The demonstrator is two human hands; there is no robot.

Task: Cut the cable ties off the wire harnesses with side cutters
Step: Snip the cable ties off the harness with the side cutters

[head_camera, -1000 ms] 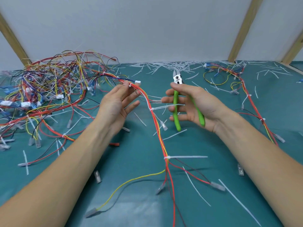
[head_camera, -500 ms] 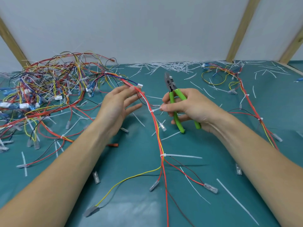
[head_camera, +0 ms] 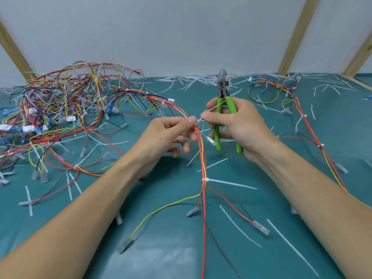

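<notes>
Teal bench mat (head_camera: 302, 158) carries the harness (head_camera: 202, 158), lifted at its upper cable tie (head_camera: 198, 122). Left hand (head_camera: 169, 135) pinches the wires there; right hand (head_camera: 235, 123) pinches the tie's tail, side cutters (head_camera: 224, 93) palmed. Next, likely, bring the blades onto the tie. A second ago both hands lay open.
</notes>
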